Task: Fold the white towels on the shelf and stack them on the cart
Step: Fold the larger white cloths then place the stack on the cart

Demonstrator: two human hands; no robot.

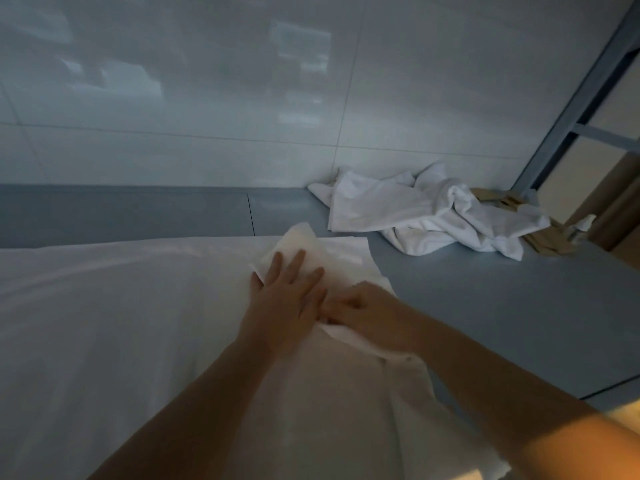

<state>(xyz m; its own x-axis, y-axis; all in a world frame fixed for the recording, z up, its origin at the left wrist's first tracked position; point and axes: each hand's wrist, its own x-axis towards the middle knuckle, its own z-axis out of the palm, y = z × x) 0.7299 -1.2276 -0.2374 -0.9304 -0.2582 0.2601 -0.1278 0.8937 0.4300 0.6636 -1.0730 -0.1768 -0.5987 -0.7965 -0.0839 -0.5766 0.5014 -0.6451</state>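
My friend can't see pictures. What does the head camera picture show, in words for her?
Two bare hands work on a white towel spread on a grey-blue shelf: the left hand presses flat on a folded-over corner, and the right hand pinches the cloth beside it. Farther back on the right lies a crumpled pile of white towels by a glossy tiled wall.

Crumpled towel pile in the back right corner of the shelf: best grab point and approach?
Probably grip the crumpled towel pile by its flat near-left flap, coming from the front-left over bare shelf. That flap lies smooth with an exposed edge; the right side is bunched and overlaps tan objects beside the frame post.
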